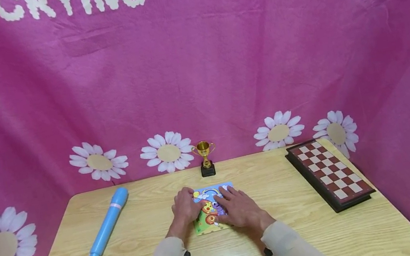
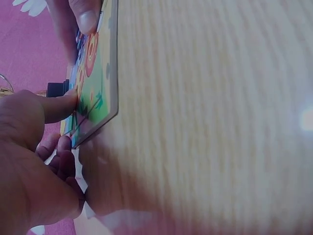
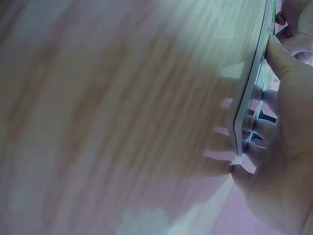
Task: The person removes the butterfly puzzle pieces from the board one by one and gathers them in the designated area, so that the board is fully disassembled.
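A thin square picture board [image 1: 210, 227] with a bright cartoon print, like a child's jigsaw puzzle, lies on the table between the two hands. At its left edge, my left hand [image 1: 186, 205] holds on, the thumb [image 2: 62, 106] on the printed face and the other fingers curled beside the edge. My right hand [image 1: 240, 206] rests on the right part of the board with its fingers spread. In the right wrist view, the fingertips [image 3: 264, 129] touch the board's face. Both hands cover part of the picture.
A small gold trophy cup [image 1: 205, 157] on a black base stands behind the board. To the left lies a long blue pen-shaped object [image 1: 107, 227]. A folded chessboard case [image 1: 329, 170] lies at the right. A pink flowered cloth [image 1: 195, 70] surrounds the wooden table [image 1: 271, 176].
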`<action>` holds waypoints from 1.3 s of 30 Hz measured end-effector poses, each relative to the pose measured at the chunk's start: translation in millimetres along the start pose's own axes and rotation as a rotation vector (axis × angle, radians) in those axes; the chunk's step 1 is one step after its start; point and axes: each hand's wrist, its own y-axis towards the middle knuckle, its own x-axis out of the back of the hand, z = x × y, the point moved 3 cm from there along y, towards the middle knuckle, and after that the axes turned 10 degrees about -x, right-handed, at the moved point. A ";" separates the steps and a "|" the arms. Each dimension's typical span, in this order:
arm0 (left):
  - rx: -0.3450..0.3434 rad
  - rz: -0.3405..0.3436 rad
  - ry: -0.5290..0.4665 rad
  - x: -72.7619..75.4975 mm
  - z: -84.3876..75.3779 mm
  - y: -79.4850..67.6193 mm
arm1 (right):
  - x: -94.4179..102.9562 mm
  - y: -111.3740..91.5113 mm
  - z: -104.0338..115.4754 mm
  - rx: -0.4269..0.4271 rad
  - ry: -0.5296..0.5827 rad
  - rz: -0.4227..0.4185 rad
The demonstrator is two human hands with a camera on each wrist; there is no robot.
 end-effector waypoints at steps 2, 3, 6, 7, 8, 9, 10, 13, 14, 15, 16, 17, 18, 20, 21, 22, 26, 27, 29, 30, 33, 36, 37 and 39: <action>-0.013 -0.007 -0.005 0.3 1.5 -1.1 | -0.2 0.0 0.2 0.010 -0.006 -0.004; -0.021 -0.011 -0.004 0.5 2.1 -1.6 | -0.2 0.0 0.3 0.013 -0.008 -0.006; -0.052 -0.023 -0.003 2.0 3.5 -3.3 | -0.3 0.0 0.1 0.013 -0.018 -0.009; -0.061 -0.029 -0.007 2.8 3.8 -3.6 | 0.0 0.0 0.0 0.010 -0.019 -0.008; -0.070 -0.035 -0.012 3.6 4.0 -3.7 | 0.1 0.1 -0.2 0.007 -0.022 -0.006; -0.078 -0.040 -0.021 4.4 4.4 -3.8 | 0.3 0.3 -0.2 0.005 -0.023 -0.006; -0.085 -0.048 -0.034 5.2 4.7 -3.9 | 0.6 0.4 -0.2 0.006 -0.024 -0.009; -0.097 -0.077 -0.069 7.9 6.0 -4.3 | 1.2 0.8 -0.5 0.013 -0.022 -0.022; -0.099 -0.088 -0.085 8.6 6.7 -4.7 | 1.1 1.0 -0.6 0.017 -0.020 -0.026; -0.101 -0.100 -0.105 9.7 7.0 -5.6 | 0.9 1.3 -0.6 0.019 -0.014 -0.029; -0.106 -0.113 -0.121 10.7 7.3 -6.5 | 0.3 1.7 -0.9 0.021 -0.012 -0.032; -0.104 -0.124 -0.137 11.4 7.9 -7.5 | -0.1 2.0 -1.2 0.019 -0.007 -0.030; -0.099 -0.133 -0.155 12.2 8.3 -8.7 | -0.6 2.2 -1.3 0.018 0.000 -0.028; -0.094 -0.148 -0.186 12.7 10.0 -10.8 | -1.7 2.6 -1.5 0.011 0.011 -0.024; -0.090 -0.152 -0.199 13.0 10.6 -12.0 | -2.3 2.7 -1.5 0.009 0.017 -0.024; -0.088 -0.155 -0.210 13.2 11.2 -13.4 | -2.6 2.6 -1.6 0.007 0.019 -0.025; -0.074 -0.142 -0.271 14.6 12.3 -21.3 | -3.7 2.6 -1.9 0.010 0.030 -0.031; -0.073 -0.137 -0.285 15.2 12.2 -23.7 | -3.9 2.6 -2.1 0.010 0.035 -0.032; -0.079 -0.127 -0.313 16.1 12.1 -28.5 | -4.3 3.0 -2.9 0.008 0.037 -0.030; -0.079 -0.123 -0.326 16.6 11.9 -31.1 | -4.3 3.1 -3.4 0.007 0.039 -0.032; -0.111 -0.119 -0.340 17.8 10.6 -37.4 | -4.9 3.4 -5.0 0.001 0.037 -0.032; -0.120 -0.112 -0.345 18.5 9.0 -43.8 | -5.1 3.3 -6.1 0.000 0.040 -0.037; -0.126 -0.111 -0.343 18.6 8.6 -45.9 | -5.3 3.4 -6.3 0.000 0.040 -0.035; -0.120 -0.103 -0.343 19.0 8.1 -50.3 | -5.4 3.6 -6.5 -0.002 0.048 -0.033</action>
